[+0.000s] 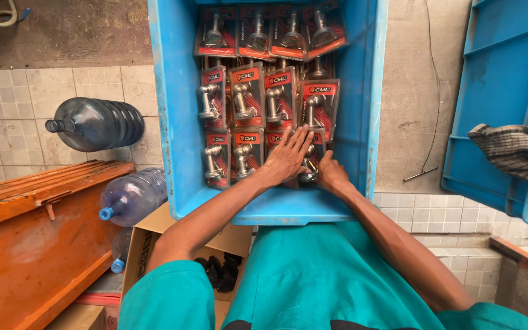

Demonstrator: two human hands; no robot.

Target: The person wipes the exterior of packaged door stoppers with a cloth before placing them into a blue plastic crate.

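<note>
A blue plastic crate (178,122) rests in front of me, filled with rows of red-carded blister packs (247,93) that each hold a metal tap. My left hand (287,157) lies flat, fingers spread, on the packs in the nearest row. My right hand (331,174) is tucked beside it at the crate's near right corner, fingers curled down onto a pack (310,164) there. Whether it grips that pack is hidden by the hand itself.
Large clear water bottles (96,124) lie at the left by an orange metal cabinet (25,232). An open cardboard box (154,235) with dark parts sits under the crate. More blue crates (502,91) with a checked cloth (517,150) stand at the right.
</note>
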